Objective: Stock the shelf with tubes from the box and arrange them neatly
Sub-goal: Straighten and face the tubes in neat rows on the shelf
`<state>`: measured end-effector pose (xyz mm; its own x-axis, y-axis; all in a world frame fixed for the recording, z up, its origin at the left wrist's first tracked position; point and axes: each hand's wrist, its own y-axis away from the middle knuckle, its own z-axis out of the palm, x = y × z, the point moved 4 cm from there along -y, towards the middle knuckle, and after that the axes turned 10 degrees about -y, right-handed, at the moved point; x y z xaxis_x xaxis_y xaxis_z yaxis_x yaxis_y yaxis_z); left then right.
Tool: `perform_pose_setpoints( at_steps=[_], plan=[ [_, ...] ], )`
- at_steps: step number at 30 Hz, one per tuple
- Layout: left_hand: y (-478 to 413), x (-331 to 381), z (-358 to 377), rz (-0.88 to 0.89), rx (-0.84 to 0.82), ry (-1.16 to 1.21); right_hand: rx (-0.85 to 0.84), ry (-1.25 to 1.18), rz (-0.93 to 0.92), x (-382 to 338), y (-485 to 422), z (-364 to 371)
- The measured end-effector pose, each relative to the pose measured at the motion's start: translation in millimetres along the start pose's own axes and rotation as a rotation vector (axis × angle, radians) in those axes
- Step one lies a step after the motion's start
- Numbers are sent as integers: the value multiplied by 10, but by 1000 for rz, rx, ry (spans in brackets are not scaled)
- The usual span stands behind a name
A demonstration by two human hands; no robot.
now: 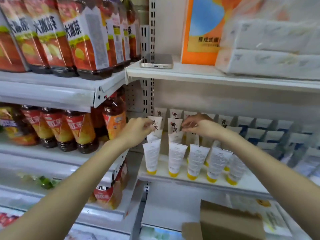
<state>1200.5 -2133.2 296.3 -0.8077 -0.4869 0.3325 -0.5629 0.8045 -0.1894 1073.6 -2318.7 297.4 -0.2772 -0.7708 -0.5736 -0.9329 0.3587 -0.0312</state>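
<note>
White tubes with yellow caps stand cap-down in rows on the white shelf (174,179), a front row of several (175,158) facing backward and taller rows behind showing black characters. My left hand (136,131) pinches the top edge of the leftmost second-row tube (156,126). My right hand (199,127) reaches in from the right, its fingertips at the top edge of the neighbouring tube (174,126). An open cardboard box (230,222) sits low at the bottom right.
Blue-and-white tubes (270,134) fill the shelf's right part. A phone (156,61) lies on the shelf above, beside an orange carton (200,32) and tissue packs (277,47). Tea bottles (69,129) crowd the left shelving.
</note>
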Motion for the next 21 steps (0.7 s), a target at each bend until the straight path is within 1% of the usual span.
perform_pose_setpoints(
  at_steps=[4, 9, 11, 15, 21],
  plan=[
    [-162, 28, 140, -7, -36, 6, -73, 1, 4, 35, -171, 105],
    [-382, -6, 285, -21, -73, 23, -166, 15, -93, 67, -383, 226],
    [-458, -40, 360, -17, -66, 26, -169, 30, -143, 102, -486, 233],
    [-535, -94, 496, -31, -116, 11, -205, 34, -225, 163, -601, 247],
    [-634, -176, 573, -37, -136, 37, -216, 15, -228, 227, -625, 259]
  ],
)
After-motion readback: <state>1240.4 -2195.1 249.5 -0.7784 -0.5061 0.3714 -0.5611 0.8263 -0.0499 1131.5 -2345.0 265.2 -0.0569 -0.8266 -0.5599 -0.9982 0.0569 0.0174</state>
